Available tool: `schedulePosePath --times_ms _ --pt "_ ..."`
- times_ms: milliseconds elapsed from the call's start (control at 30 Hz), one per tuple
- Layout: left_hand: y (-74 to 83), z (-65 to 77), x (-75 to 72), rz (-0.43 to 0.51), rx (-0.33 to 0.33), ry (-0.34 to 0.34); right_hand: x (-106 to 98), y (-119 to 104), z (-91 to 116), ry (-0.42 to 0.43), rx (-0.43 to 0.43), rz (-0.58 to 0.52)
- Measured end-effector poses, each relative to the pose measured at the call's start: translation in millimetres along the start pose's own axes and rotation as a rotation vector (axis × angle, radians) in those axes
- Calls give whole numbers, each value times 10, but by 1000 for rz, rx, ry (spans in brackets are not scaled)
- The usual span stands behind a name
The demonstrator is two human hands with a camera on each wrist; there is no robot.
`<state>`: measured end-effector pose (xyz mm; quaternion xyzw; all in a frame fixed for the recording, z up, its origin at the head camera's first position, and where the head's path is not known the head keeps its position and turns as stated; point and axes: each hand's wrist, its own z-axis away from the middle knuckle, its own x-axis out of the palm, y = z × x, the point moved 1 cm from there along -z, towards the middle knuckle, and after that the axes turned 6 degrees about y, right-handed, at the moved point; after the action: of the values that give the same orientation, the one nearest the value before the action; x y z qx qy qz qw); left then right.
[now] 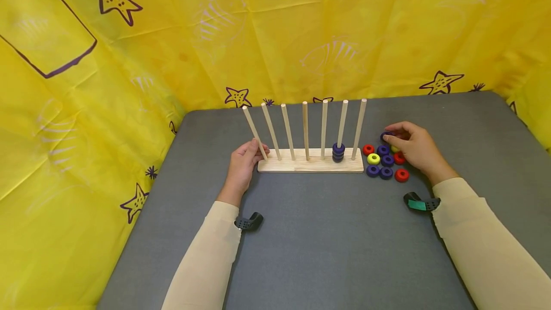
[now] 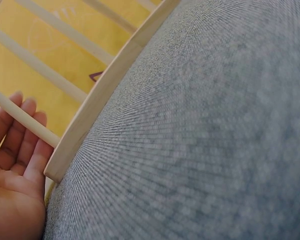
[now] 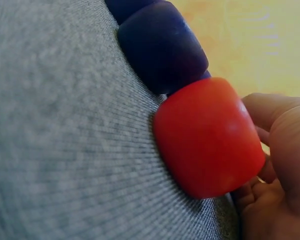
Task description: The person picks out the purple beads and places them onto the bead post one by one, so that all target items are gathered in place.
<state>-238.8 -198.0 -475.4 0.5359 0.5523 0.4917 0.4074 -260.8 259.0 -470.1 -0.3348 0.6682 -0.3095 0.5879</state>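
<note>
A wooden peg rack with several upright pegs stands on the table. At its left end my left hand holds the outermost peg, thumb in front and fingers behind; the thumb is out of the left wrist view. Three dark blue rings are stacked on the second peg from the right. Right of the rack, my right hand pinches a dark blue ring between thumb and fingers. In the right wrist view a red ring hides part of that hand, and the pinched ring cannot be made out.
Loose rings lie beside the rack's right end: a red one, a yellow one and several dark blue ones. Another yellow ring is partly covered by the right hand. Yellow patterned cloth hangs behind the grey table.
</note>
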Motion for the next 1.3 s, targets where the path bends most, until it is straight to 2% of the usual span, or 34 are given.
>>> schedulePosePath --times_ms 633,900,1300 --pt "-18 -12 -13 -24 -7 -1 -26 -34 26 48 13 -10" --pt "-32 -3 -21 -33 -6 5 -32 -21 27 89 -35 5" --pt "-24 -3 -21 -27 -3 5 -77 -76 55 127 -29 -18"
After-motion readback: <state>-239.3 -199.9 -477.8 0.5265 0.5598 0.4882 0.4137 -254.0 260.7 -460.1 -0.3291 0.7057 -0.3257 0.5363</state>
